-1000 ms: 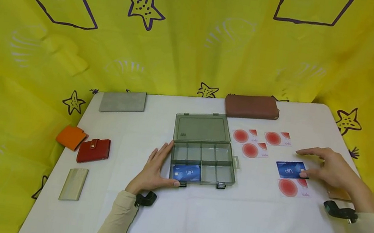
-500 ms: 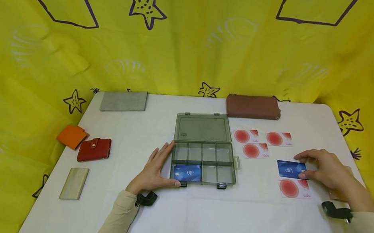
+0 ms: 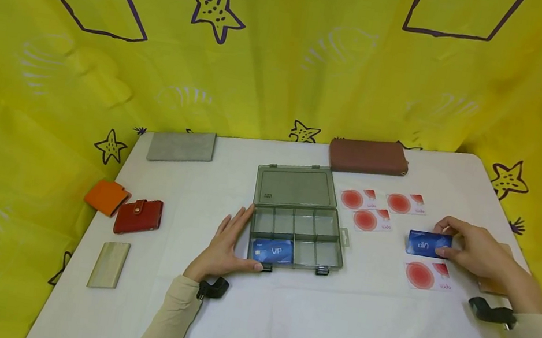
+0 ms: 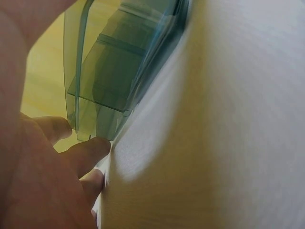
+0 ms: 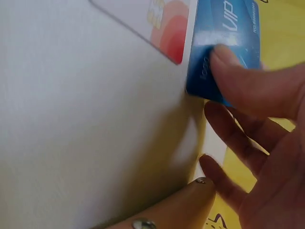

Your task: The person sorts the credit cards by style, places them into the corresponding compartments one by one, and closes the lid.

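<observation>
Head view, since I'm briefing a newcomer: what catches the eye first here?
The open grey compartment box mid-table, steadied by the left hand, with a blue VIP card inside. To its right, the right hand pinches a second blue card among red-circle cards. Star-printed yellow cloth surrounds everything.

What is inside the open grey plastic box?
The grey plastic box holds one blue VIP card in its front left compartment. The other compartments look empty. Whether anything lies under the card is hidden.

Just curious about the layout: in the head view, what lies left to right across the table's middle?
Orange wallet → red snap wallet → left hand → clear grey compartment box → blue VIP card → right hand.
</observation>
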The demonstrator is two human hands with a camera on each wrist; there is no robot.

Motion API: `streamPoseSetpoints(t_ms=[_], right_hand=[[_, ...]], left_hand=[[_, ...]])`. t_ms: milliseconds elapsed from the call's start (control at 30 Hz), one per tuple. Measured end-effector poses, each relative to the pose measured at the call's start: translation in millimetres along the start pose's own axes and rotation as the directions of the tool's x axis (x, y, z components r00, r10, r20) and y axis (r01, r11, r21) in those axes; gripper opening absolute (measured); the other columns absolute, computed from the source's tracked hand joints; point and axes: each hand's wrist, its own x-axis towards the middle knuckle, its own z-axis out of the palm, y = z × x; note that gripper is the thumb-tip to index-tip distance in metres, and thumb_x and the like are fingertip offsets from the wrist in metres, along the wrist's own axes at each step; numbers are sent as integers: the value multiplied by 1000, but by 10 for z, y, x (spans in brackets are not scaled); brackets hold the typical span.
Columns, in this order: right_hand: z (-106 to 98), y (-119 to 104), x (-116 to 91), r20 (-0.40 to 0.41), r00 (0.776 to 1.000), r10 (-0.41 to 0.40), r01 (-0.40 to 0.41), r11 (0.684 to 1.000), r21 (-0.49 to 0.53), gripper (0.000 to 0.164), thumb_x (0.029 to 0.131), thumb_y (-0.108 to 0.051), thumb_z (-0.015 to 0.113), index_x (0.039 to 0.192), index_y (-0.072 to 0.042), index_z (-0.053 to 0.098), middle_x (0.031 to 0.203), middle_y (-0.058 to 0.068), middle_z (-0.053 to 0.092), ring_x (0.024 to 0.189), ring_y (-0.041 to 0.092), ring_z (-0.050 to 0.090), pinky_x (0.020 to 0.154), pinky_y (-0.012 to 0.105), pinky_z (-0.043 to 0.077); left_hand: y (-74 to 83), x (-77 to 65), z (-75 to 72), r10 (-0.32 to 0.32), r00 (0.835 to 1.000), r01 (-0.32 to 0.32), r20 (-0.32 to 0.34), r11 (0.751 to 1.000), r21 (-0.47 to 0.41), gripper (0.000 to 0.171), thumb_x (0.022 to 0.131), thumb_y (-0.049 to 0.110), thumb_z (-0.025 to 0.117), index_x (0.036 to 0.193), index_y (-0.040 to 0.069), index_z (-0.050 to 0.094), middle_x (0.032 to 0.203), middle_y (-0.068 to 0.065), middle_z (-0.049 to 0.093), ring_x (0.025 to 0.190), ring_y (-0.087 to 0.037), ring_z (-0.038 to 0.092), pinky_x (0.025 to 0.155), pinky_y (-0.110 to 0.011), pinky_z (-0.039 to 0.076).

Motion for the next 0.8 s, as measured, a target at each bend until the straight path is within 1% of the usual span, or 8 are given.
streamPoseSetpoints(t_ms=[133, 233, 300, 367, 467, 567, 633, 800], right_hand=[[-2, -41, -24, -40, 999, 7, -6, 1000, 10, 33, 103, -16, 69, 134, -16, 61, 126, 28, 67, 107, 45, 59, 74, 54, 43], [6, -95, -21, -144, 989, -36, 40, 999, 25, 36, 105, -11, 65, 140, -16, 60, 127, 32, 67, 105, 46, 63, 77, 50, 49], [20, -142, -11, -228, 971, -70, 83, 995, 47, 40, 103, -8, 67, 142, -14, 59, 124, 32, 68, 101, 43, 67, 78, 35, 54], [38, -203, 3, -306, 947, -98, 127, 989, 76, 42, 101, -6, 71, 141, -12, 60, 120, 29, 69, 93, 38, 69, 75, 15, 50], [75, -311, 38, -365, 924, -113, 177, 973, 148, 39, 99, -5, 74, 136, -9, 64, 114, 28, 69, 83, 20, 72, 69, 1, 46], [120, -427, 88, -372, 920, -127, 224, 946, 233, 34, 99, -4, 74, 132, -5, 66, 114, 27, 67, 77, -2, 69, 65, 9, 56], [154, -508, 125, -370, 920, -131, 246, 927, 284, 34, 99, -3, 73, 132, -2, 65, 115, 27, 66, 76, -7, 69, 61, 16, 61], [259, -720, 230, -389, 908, -157, 304, 885, 352, 38, 100, 0, 71, 137, -2, 65, 116, 25, 66, 70, 9, 76, 57, 24, 63]], left_hand=[[-14, 1, 6, 0, 1000, 0, -2, 1000, 3, 133, 76, 43, 95, 173, 20, 7, 179, -8, 19, 167, -30, 9, 135, -55, -3], [-14, 3, 4, 3, 1000, -3, -1, 1000, 1, 133, 76, 44, 95, 173, 19, 8, 179, -8, 19, 167, -30, 9, 135, -56, -3], [-9, 2, 1, 7, 1000, -7, -1, 1000, 0, 133, 76, 45, 94, 173, 18, 8, 179, -8, 19, 167, -31, 10, 135, -56, -3], [-7, -1, -3, 11, 1000, -11, -2, 1000, -3, 133, 75, 47, 94, 173, 18, 8, 179, -8, 19, 167, -31, 10, 135, -56, -2], [-18, -2, 0, 20, 1000, -20, -7, 1000, -3, 134, 75, 50, 94, 173, 18, 9, 178, -8, 20, 167, -32, 11, 135, -57, -1], [-23, -6, 3, 21, 1000, -21, -9, 1000, -10, 133, 75, 50, 94, 173, 18, 9, 178, -8, 20, 167, -32, 11, 135, -58, -1], [-19, -9, 4, 15, 1000, -15, -8, 1000, -11, 133, 75, 49, 94, 173, 19, 9, 179, -8, 19, 167, -32, 11, 135, -57, -2], [13, -15, -6, 7, 1000, -7, -3, 1000, -14, 132, 76, 45, 95, 173, 20, 8, 179, -8, 19, 167, -30, 9, 135, -56, -3]])
